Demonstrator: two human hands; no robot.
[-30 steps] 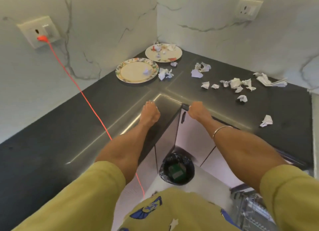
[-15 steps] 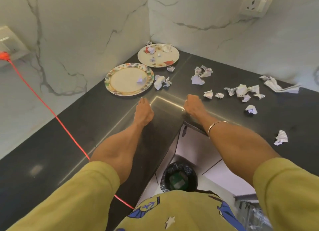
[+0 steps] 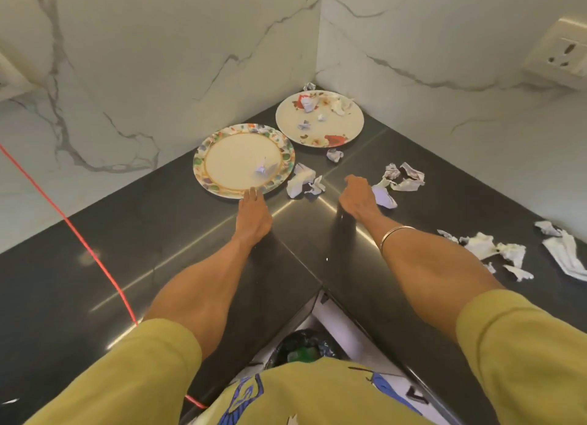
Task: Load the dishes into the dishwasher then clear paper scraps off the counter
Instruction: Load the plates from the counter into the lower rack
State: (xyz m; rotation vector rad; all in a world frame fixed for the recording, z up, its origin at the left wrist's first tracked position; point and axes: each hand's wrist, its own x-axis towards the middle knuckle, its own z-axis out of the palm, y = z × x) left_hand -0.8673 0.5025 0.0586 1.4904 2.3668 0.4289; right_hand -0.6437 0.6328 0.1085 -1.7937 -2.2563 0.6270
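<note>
1. The left hand [image 3: 254, 213] reaches flat across the dark tabletop [image 3: 127, 234], fingers straight, their tips at the near rim of the patterned plate [image 3: 243, 160]. Its grip is released; nothing is grasped. Whether the tips actually touch the rim is hard to tell.
2. The right hand [image 3: 357, 197] lies palm down beside a crumpled scrap [image 3: 384, 199]. Its fingers face away, so I cannot tell if its grip is slack or clenched on paper.
3. Risk at the plate: it lies flat on a glossy surface, so fingertips pushing at the rim would likely slide it toward the wall instead of getting under it.
4. A small paper bit [image 3: 262, 168] sits on that plate, and more scraps lie on the floral plate [image 3: 319, 118] in the corner. Tilting either plate for the dishwasher would probably spill them.
5. The scrap pile [image 3: 305, 183] lies between the hands, just beside the plate; a lifting sweep could scatter it.
6. The red cord [image 3: 79, 234] crosses the tabletop on the left, well apart, but a wide elbow swing could snag it.
</note>
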